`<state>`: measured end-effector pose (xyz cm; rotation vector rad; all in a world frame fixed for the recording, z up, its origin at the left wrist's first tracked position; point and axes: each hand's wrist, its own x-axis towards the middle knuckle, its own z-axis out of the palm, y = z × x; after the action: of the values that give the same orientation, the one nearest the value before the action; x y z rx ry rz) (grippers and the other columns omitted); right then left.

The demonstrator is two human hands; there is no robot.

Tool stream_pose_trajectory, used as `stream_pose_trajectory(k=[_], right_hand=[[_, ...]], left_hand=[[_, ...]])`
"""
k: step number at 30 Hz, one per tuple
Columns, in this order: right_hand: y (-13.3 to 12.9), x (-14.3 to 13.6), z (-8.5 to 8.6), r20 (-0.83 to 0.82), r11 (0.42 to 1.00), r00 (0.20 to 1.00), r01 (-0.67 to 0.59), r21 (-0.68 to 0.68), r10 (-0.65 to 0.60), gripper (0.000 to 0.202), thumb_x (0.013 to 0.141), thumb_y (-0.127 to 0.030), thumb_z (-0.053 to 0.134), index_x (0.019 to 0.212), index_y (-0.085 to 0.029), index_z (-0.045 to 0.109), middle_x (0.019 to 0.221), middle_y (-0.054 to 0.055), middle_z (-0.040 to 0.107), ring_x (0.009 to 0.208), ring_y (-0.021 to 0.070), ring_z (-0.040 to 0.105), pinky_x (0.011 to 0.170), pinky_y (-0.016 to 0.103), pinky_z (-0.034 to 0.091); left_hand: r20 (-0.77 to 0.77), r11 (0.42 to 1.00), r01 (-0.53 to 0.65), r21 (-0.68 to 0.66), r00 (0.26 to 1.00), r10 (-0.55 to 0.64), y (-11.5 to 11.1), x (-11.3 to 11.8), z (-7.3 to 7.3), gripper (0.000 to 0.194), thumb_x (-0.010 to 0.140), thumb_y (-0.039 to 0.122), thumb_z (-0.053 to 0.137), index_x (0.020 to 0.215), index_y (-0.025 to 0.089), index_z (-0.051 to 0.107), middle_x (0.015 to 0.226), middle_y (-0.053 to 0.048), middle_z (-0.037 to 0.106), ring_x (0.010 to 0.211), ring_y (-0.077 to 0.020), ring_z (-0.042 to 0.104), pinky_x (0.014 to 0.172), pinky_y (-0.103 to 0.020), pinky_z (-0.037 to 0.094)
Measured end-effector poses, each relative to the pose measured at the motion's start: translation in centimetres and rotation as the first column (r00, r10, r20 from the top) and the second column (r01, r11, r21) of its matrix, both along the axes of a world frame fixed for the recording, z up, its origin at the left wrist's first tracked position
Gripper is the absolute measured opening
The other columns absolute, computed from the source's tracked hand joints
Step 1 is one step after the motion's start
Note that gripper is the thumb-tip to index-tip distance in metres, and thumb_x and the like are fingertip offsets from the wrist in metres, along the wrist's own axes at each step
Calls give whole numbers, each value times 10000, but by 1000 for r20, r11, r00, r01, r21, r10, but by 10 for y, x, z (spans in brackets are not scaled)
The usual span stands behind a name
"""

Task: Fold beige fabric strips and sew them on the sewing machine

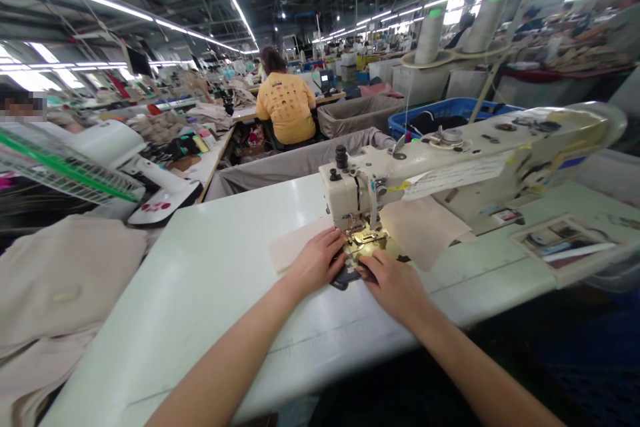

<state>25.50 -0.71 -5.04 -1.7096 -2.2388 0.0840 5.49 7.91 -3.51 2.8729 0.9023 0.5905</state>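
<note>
At the needle end of an off-white sewing machine [345, 197], both my hands work close together. My left hand [315, 260] rests on the left of the brass-coloured needle plate [370, 238], its fingers bent and pressed down by the presser foot. Opposite it, my right hand [393, 280] has its fingers curled at the plate's front edge. A small dark piece [345, 277] shows between the hands; its kind is unclear. Cream fabric [293, 245] lies flat beside my left hand, and another cream piece [427, 227] spreads under the machine arm. What my fingertips grip is mostly hidden.
The pale green table [220, 280] carries the machine. Cream fabric pieces [65, 280] are heaped at left, near a white fan [145, 173]. A tray of small tools [565, 240] sits at right. Behind are a blue basket [400, 123], thread cones [429, 37] and a seated person [286, 107].
</note>
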Motion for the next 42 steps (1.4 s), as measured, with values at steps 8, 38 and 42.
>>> stream_pose_trajectory(k=[8,38,42], right_hand=[[-2,1,1,7,992,992,127,-9,-127,192,1008,-219,519,1131,-218,667,1008,59,715,811,214,693,633,280,464],[-31,23,3,-363,960,890,-264,87,278,455,771,-29,443,1072,-233,717,1088,51,636,930,184,646,742,253,520],[-37,21,6,-261,959,926,-284,-2,273,466,749,-6,467,1073,-233,712,1125,36,644,920,175,647,748,242,515]], left_hand=[[13,999,-39,-12,999,39,-21,-1,2,316,1000,258,469,1283,160,570,1310,-151,605,1255,-286,556,1095,-487,493],[-491,648,-754,109,526,695,-70,-38,35,294,1000,324,391,1041,104,581,1001,-151,624,863,-298,685,675,-363,544],[-493,642,-760,104,521,697,-73,-37,37,294,999,318,386,1030,105,586,980,-146,632,841,-293,689,664,-355,537]])
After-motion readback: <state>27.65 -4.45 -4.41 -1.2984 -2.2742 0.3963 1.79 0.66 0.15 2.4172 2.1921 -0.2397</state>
